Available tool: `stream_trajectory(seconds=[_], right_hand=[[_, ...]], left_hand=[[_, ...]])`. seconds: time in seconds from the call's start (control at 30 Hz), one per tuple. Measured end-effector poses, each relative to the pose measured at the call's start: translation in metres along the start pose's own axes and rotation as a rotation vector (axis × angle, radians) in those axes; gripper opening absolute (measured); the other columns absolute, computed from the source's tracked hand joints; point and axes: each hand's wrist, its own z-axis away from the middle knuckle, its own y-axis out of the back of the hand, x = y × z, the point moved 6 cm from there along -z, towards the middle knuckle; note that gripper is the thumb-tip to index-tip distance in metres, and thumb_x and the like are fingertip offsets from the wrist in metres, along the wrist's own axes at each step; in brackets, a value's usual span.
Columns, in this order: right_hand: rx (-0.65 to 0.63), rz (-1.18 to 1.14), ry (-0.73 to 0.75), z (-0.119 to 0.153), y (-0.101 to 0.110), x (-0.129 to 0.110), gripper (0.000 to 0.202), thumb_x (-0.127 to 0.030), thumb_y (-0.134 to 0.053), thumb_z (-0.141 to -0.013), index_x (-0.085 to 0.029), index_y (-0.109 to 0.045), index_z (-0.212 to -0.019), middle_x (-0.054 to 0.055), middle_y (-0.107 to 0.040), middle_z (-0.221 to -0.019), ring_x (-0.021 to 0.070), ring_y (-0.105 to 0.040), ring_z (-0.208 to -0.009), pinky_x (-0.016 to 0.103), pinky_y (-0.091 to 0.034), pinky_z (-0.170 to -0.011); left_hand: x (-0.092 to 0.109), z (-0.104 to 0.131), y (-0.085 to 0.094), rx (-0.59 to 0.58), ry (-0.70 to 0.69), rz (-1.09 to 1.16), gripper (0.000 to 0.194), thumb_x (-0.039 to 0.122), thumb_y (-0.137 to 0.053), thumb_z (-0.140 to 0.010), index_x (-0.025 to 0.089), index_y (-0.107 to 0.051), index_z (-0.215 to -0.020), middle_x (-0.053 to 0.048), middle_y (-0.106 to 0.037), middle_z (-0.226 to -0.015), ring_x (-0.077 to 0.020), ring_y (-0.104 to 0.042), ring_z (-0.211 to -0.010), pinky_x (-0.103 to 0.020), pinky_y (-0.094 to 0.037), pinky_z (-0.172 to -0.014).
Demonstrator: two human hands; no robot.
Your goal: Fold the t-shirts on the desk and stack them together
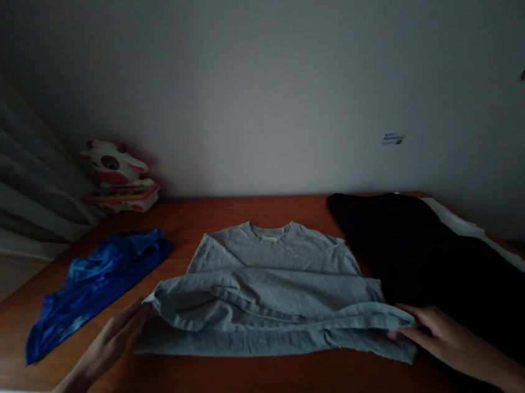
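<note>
A grey T-shirt (276,289) lies on the wooden table in front of me, its neckline toward the wall and its lower part folded upward in loose layers. The left corner of the raised layer is pinched in my left hand (120,336), near a small white tag. At the opposite corner, my right hand (434,331) grips the hem between thumb and fingers. The hem sags slightly between my two hands, above the bottom fold that rests near the table's front edge.
Blue patterned clothing (97,279) lies on the table (244,201) at left. Black clothing (404,256) covers the right side, with white cloth (452,214) behind it. A cow-shaped toy keyboard (120,180) stands at the back left, beside a curtain (6,167). A wall (256,97) closes the back.
</note>
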Motion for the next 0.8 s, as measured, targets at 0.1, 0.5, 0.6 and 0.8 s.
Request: stream_trajectory(seconds=[0.1,0.5,0.6,0.8], right_hand=[[-0.058,-0.080,-0.069,0.007,0.011,0.002,0.055,-0.079,-0.057,-0.076,-0.026,-0.070,-0.067,0.007,-0.075,-0.068,0.0255,-0.072,-0.070,0.033,-0.058,-0.071],[0.392,-0.315,-0.132,-0.147,0.041,0.006,0.043,-0.064,-0.072,-0.072,-0.022,-0.068,-0.077,0.001,-0.066,-0.059,0.0187,-0.064,-0.057,0.030,-0.052,-0.058],[0.434,-0.238,-0.148,-0.167,0.037,0.016,0.032,-0.053,-0.073,-0.070,-0.022,-0.068,-0.069,0.002,-0.065,-0.057,0.0238,-0.067,-0.068,0.030,-0.049,-0.061],[0.426,-0.330,-0.094,-0.180,0.030,0.025,0.034,-0.052,-0.071,-0.066,-0.020,-0.072,-0.080,0.004,-0.075,-0.077,0.0248,-0.070,-0.079,0.030,-0.050,-0.069]], left_hand=[[0.016,0.004,0.005,-0.192,0.033,0.060,0.044,0.074,-0.073,-0.061,0.030,-0.074,-0.064,-0.004,-0.076,-0.072,-0.0305,-0.072,-0.074,-0.038,-0.063,-0.076],[0.069,-0.115,-0.077,0.048,0.057,0.183,0.035,0.053,-0.067,-0.074,0.019,-0.064,-0.084,-0.006,-0.074,-0.080,-0.0220,-0.070,-0.081,-0.030,-0.055,-0.073],[0.055,-0.133,-0.097,0.032,0.101,0.012,0.030,0.047,-0.079,-0.060,0.021,-0.065,-0.065,-0.003,-0.065,-0.061,-0.0290,-0.069,-0.081,-0.030,-0.050,-0.066],[0.054,-0.156,-0.099,0.092,0.106,-0.033,0.041,0.051,-0.085,-0.051,0.020,-0.062,-0.065,-0.005,-0.063,-0.063,-0.0308,-0.067,-0.081,-0.032,-0.048,-0.065]])
